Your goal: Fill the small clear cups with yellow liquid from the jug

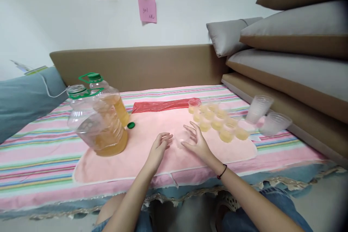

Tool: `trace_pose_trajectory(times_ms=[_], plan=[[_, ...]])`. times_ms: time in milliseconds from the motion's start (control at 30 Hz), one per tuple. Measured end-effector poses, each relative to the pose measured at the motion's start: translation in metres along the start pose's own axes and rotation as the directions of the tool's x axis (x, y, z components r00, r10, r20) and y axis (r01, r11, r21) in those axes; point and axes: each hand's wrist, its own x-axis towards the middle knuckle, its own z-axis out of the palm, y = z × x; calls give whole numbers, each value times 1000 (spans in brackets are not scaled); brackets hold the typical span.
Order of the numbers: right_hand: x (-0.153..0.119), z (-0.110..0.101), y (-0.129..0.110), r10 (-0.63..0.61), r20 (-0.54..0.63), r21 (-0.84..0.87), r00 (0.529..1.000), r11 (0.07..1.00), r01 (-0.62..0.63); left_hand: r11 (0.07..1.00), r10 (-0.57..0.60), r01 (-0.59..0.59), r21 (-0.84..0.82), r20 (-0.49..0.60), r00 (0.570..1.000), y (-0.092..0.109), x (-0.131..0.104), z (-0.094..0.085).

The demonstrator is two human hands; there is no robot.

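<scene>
Fingers of our right hand [199, 144] are spread, thumb apart from the rest, curving around the right side of a clear cup [178, 137]; we cannot tell whether they touch it. Our left hand [157, 150] has its fingers loosely bent and apart from the cup, just to its left. The cup sits between our two sets of fingers, above or on a pink mat [136, 163] that spreads under them. A dark bracelet [224, 169] circles our wrist behind the right fingers.

Just beyond and to the right of the right fingers, a group of filled cups [227, 136] stands close together, holding pale yellow drink. To the left of our left fingers, a green cap [131, 125] lies on the mat, and past it stands an uncapped bottle [111, 143] partly full of yellow drink.

Farther right of our right fingers, two stacks of cups lean, one stack [259, 110] beside the other stack [274, 124]. Beyond the fingers stretches a red bag [159, 106], while a capped bottle [121, 108] stands behind the uncapped one. Farthest ahead of our fingers are the sofa backrest [154, 67] and a pink note [147, 10] on the wall [179, 18].
</scene>
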Motion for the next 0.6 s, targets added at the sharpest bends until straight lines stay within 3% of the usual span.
trace_pose_trajectory(times_ms=[200,367,500,600], plan=[[-5,0,2,-24,12,-34,1000,999,24,999,26,-27,-18,-60,998,-6,-2,-6],[-2,-7,-21,-128,-10,-45,992,991,127,980,191,-196,-12,-190,963,-5,-3,-13],[5,13,-62,-253,-8,1,967,967,253,932,352,-361,39,-342,871,5,-6,-27],[14,51,-82,-323,41,79,946,944,319,875,469,-460,150,-498,730,13,-11,-44]])
